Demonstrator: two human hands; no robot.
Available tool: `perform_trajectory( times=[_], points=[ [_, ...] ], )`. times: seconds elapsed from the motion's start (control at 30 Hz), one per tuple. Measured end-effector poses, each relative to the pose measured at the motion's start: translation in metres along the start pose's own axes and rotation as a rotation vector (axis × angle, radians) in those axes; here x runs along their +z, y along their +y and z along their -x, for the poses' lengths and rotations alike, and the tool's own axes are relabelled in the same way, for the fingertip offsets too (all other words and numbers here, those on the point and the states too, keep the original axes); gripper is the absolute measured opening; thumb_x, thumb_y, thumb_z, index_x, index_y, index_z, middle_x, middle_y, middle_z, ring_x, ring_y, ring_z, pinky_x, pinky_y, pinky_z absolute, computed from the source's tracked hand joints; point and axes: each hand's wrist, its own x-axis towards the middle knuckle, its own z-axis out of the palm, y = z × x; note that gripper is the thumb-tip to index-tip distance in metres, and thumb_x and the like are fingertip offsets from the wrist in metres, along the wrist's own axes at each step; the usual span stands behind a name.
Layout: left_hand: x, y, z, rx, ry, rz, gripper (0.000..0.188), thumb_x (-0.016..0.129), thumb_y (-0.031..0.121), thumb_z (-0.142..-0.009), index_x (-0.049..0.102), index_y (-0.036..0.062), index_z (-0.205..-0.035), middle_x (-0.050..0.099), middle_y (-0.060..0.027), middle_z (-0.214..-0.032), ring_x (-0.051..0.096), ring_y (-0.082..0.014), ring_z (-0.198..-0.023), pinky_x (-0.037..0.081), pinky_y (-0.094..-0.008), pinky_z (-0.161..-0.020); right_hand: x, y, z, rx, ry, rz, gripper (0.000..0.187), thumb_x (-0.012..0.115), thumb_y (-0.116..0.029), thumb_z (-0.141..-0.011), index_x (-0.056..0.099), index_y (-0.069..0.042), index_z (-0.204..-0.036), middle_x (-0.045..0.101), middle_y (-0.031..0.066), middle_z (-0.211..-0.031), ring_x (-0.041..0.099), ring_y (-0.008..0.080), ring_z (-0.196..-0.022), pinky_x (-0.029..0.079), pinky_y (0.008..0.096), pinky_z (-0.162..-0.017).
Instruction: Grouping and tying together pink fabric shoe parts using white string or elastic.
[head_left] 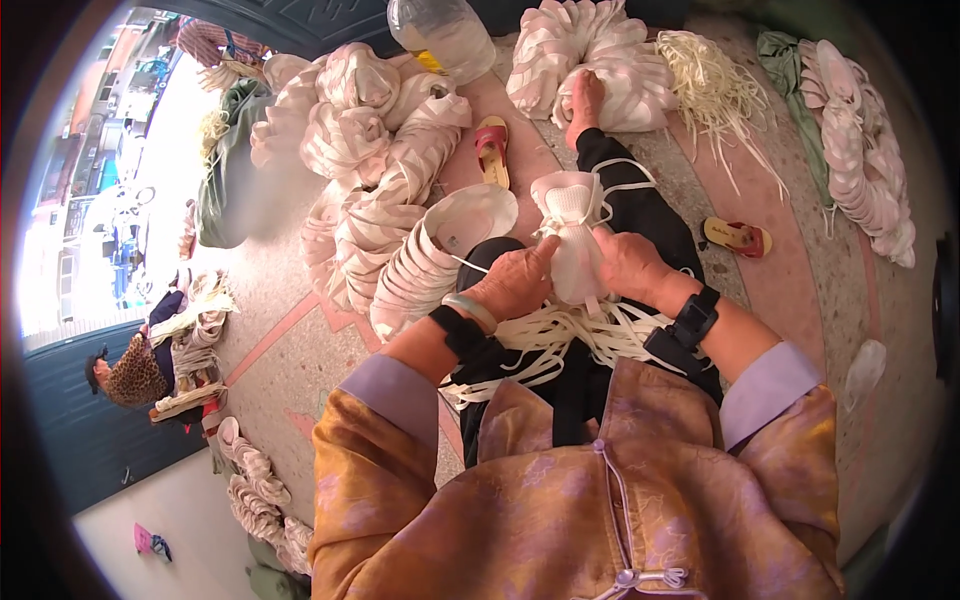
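A white and pale pink shoe upper [575, 262] rests over my lap, its mesh tongue pointing away from me. My left hand [520, 275] pinches its left edge, thumb and fingertips closed near the eyelets. On the opposite edge my right hand [632, 265] grips it in the same way. A thin pale lace trails off by my left wrist, and another loop shows past the upper. Loose cream laces [610, 335] lie in a heap across my thighs below the upper. The fingertips partly hide the eyelets.
Nested shoe uppers [415, 275] lie left of my knee, beside more bundles [350, 130]. Beyond my bare foot sits another coil of uppers [630, 60], next to a lace pile [710, 85]. Red sandals [492, 150] lie on the floor. Another person [140, 365] sits far left.
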Motion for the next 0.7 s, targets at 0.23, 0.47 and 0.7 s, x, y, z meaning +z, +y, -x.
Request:
perform_trajectory(
  times=[0.23,0.47,0.7],
  points=[
    [-0.010,-0.002,0.001,0.008,-0.023,-0.013,0.042,0.056,0.008,-0.068,0.044,0.0046,-0.109,0.058,-0.0183,-0.085,0.057,-0.0368,-0.083,0.045,-0.0438,-0.071,0.000,0.001,-0.005,-0.106,0.101,0.116,0.015,0.050,-0.010,-0.072,0.045,-0.001,-0.082,0.057,0.0199,-0.062,0.058,0.0371,-0.064,0.047,0.0431,-0.059],
    [-0.012,0.008,-0.002,0.048,-0.100,-0.234,0.039,0.055,0.010,-0.071,0.047,0.0058,-0.109,0.056,-0.0204,-0.083,0.058,-0.0370,-0.074,0.047,-0.0432,-0.066,-0.014,0.000,0.004,-0.156,0.081,-0.047,0.020,0.051,-0.006,-0.069,0.044,-0.001,-0.087,0.057,0.0187,-0.062,0.058,0.0367,-0.062,0.047,0.0426,-0.057],
    [-0.020,0.036,-0.007,0.012,-0.101,-0.410,0.024,0.049,0.009,-0.075,0.050,0.0039,-0.098,0.057,-0.0198,-0.082,0.061,-0.0334,-0.073,0.049,-0.0422,-0.060,-0.010,-0.007,0.006,-0.131,-0.017,0.034,0.028,0.049,-0.006,-0.068,0.044,-0.001,-0.095,0.057,0.0179,-0.068,0.057,0.0364,-0.067,0.046,0.0432,-0.060]
  ],
)
